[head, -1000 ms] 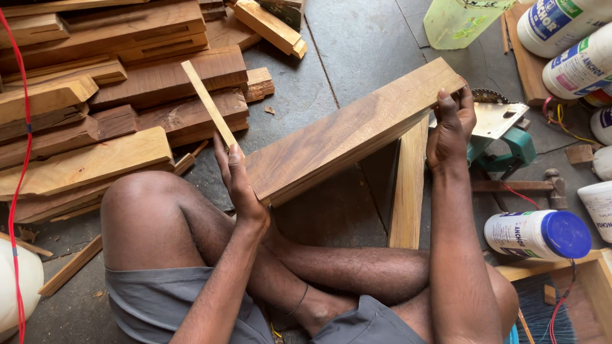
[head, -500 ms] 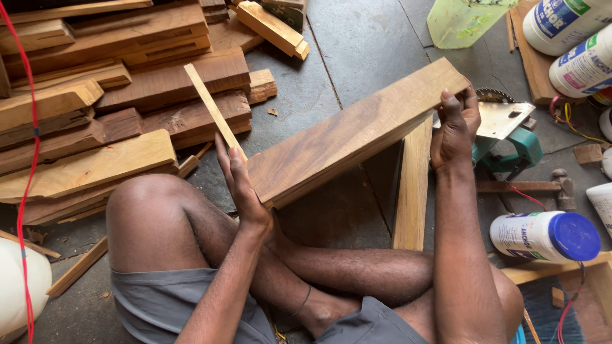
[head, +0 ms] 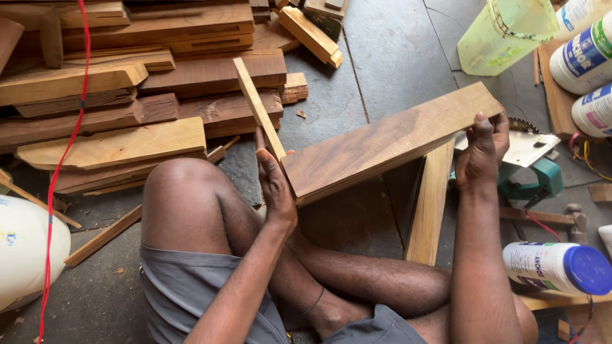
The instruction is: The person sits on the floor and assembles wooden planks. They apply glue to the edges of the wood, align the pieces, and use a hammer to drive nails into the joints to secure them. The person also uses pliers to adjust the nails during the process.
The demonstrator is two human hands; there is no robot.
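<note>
Down on the grey concrete floor (head: 389, 57), a person sits cross-legged and holds a dark brown wooden plank (head: 389, 143) between both hands, tilted so its far end rises toward the right. The left hand (head: 275, 185) is flat, fingers together, pressed against the plank's near end, where a thin pale wooden strip (head: 258, 108) stands slanting up from between palm and board. The right hand (head: 482, 153) is curled around the plank's far end, fingers wrapped over the edge. Under the plank a pale timber leg (head: 430, 204) runs toward the knees. To the left lies a stack of offcut boards (head: 127, 83), light and dark, with a red cable (head: 67, 146) trailing over them and a white rounded container (head: 29, 255) at the edge. At the upper right stands a translucent green plastic jug (head: 503, 32), beside white glue bottles (head: 583, 44) with blue-and-white labels. Just behind the right hand sits a teal circular saw (head: 532, 165) with a metal guard. Lower right, a white bottle with a blue cap (head: 561, 267) lies on its side.
</note>
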